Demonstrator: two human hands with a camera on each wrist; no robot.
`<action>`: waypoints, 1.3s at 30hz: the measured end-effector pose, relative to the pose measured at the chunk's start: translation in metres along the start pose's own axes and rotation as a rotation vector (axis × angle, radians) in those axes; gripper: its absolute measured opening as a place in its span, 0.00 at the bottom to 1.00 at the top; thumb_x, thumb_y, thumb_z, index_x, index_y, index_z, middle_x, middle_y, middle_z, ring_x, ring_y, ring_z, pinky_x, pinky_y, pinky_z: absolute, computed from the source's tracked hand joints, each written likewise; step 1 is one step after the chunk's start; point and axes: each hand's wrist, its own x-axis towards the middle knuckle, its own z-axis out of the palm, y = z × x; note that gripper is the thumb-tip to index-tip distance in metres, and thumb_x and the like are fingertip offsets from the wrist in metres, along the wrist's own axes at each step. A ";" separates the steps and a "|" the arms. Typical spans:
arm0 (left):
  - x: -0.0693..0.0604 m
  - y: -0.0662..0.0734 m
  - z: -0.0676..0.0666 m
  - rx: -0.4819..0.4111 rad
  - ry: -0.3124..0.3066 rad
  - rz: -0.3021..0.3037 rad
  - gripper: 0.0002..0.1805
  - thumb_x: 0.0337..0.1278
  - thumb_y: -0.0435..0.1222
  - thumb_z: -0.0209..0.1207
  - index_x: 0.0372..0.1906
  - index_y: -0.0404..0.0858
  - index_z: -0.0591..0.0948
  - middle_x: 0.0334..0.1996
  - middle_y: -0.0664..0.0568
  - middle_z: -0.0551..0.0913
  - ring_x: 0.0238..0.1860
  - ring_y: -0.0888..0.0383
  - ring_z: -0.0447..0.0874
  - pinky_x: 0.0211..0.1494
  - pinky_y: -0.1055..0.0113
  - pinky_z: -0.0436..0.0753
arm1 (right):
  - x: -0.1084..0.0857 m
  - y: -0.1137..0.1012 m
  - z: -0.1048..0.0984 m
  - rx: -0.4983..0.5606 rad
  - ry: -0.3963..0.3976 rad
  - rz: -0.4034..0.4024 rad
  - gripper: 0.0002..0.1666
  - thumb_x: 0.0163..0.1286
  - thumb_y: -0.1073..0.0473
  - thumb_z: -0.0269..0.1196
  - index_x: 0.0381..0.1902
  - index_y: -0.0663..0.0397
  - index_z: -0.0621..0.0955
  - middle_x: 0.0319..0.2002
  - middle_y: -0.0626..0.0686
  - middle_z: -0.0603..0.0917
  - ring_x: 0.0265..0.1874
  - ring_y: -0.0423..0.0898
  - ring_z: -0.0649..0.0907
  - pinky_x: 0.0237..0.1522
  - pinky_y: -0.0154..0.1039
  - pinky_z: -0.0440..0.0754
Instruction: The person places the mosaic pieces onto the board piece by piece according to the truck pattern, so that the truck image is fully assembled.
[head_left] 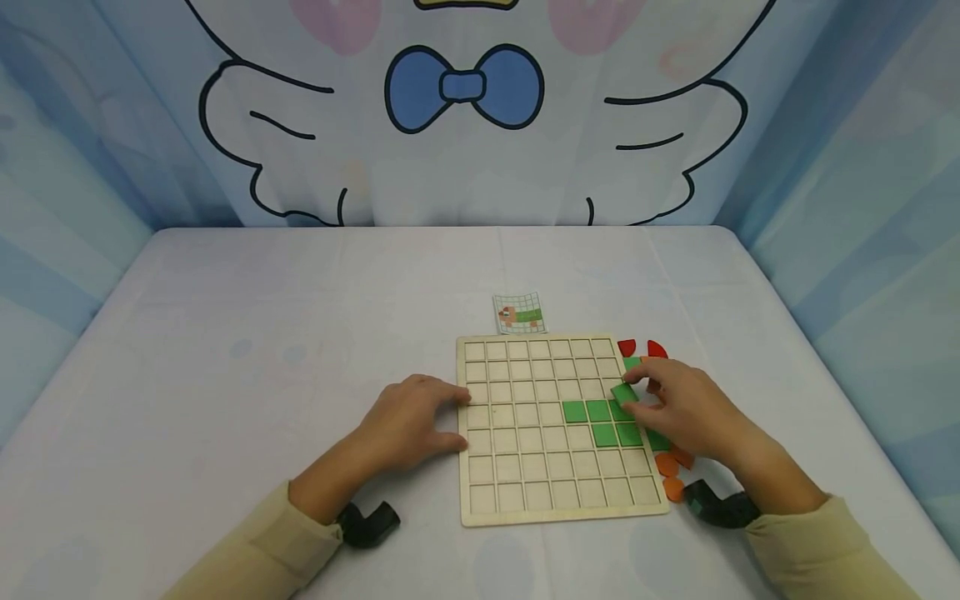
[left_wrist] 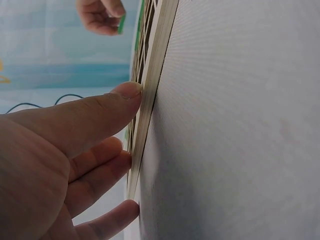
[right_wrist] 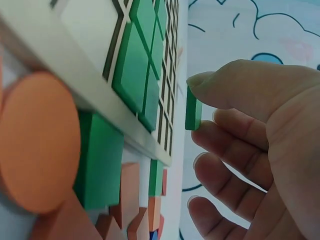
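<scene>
Tile-laying seemed the step: the right hand pinched a green tile over the right side of the board, the left hand, fingers spread, touched its left edge, and careful lowering seemed called for.

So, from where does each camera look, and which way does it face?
Head: worn on the head, facing forward and down at the board and card; the left hand, right hand and both sleeves show.
Left wrist: worn on that wrist, facing the board's edge; the left hand is close, the right hand farther off.
Right wrist: worn on that wrist, facing the board, its green squares and orange pieces; the right hand shows large.
Shared: both wrist views show the board and the right hand pinching a green tile.
</scene>
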 end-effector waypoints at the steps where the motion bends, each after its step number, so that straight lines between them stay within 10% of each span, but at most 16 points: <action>1: 0.000 0.000 0.000 0.000 0.001 0.000 0.30 0.47 0.45 0.76 0.58 0.45 0.84 0.55 0.53 0.83 0.62 0.48 0.75 0.63 0.50 0.72 | 0.000 -0.001 0.001 0.005 -0.004 -0.002 0.17 0.63 0.59 0.71 0.49 0.58 0.82 0.39 0.50 0.81 0.38 0.50 0.78 0.38 0.46 0.78; 39: 0.000 -0.001 0.001 0.000 0.003 -0.001 0.29 0.47 0.45 0.77 0.58 0.45 0.84 0.55 0.54 0.83 0.62 0.48 0.75 0.63 0.50 0.72 | -0.007 -0.029 0.031 -0.038 -0.019 -0.146 0.16 0.60 0.58 0.73 0.45 0.54 0.83 0.43 0.49 0.83 0.42 0.47 0.79 0.45 0.47 0.80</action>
